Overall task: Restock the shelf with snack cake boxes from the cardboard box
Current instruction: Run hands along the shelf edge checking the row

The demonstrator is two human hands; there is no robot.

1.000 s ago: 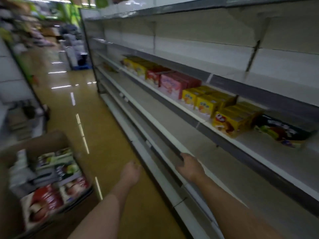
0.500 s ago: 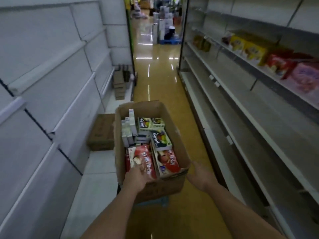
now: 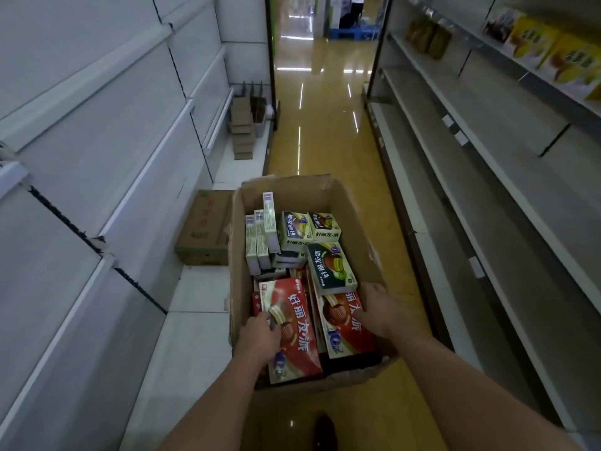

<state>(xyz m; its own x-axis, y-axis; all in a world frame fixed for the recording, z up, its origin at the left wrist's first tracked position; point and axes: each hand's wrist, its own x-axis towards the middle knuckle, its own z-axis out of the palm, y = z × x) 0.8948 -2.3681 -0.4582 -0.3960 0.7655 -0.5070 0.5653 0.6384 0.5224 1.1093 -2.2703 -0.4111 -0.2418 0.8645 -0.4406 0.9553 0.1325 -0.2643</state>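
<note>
An open cardboard box (image 3: 356, 213) stands in the aisle in front of me. It holds two red snack cake boxes (image 3: 297, 323) (image 3: 343, 327) lying flat at the near end, a dark green one (image 3: 330, 268) above them, two pale green ones (image 3: 294, 231) further back, and white boxes (image 3: 260, 245) standing on edge. My left hand (image 3: 258, 336) curls round the left edge of the left red box. My right hand (image 3: 382, 312) lies on the right edge of the right red box; its grip is unclear. The grey shelf (image 3: 487, 177) runs along the right.
Yellow snack boxes (image 3: 553, 56) sit on an upper shelf at the top right. A closed brown carton (image 3: 203, 229) rests on the white base at the left, with stacked cardboard pieces (image 3: 242, 128) beyond. White panels line the left. My shoe (image 3: 323, 431) shows below the box.
I turned from the right-hand shelf to face down the aisle at the cardboard box. Both hands dropped from its near rim onto the two red boxes inside.
</note>
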